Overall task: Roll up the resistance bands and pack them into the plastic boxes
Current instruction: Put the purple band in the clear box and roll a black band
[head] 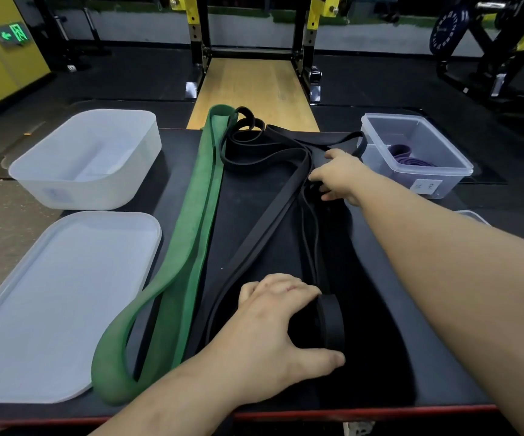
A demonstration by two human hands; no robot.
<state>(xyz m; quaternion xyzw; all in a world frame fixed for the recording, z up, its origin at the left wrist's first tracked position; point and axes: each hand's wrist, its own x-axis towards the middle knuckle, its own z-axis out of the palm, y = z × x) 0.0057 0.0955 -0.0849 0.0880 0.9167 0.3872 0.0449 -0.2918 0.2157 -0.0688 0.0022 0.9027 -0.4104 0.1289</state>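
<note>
Rubber looking limp, grippy: my left grip (286, 319) is clasping the black band roll (331, 322); right grip (339, 174) beyond it, hold unclear.

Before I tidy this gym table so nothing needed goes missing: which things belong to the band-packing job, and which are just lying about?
Job: black bands, green band, rolled purple band, small box, large box, lid.
Lying about: power rack, weight plate, exit sign.

Squat rack (197, 42) & wt plate (448, 33)
</note>
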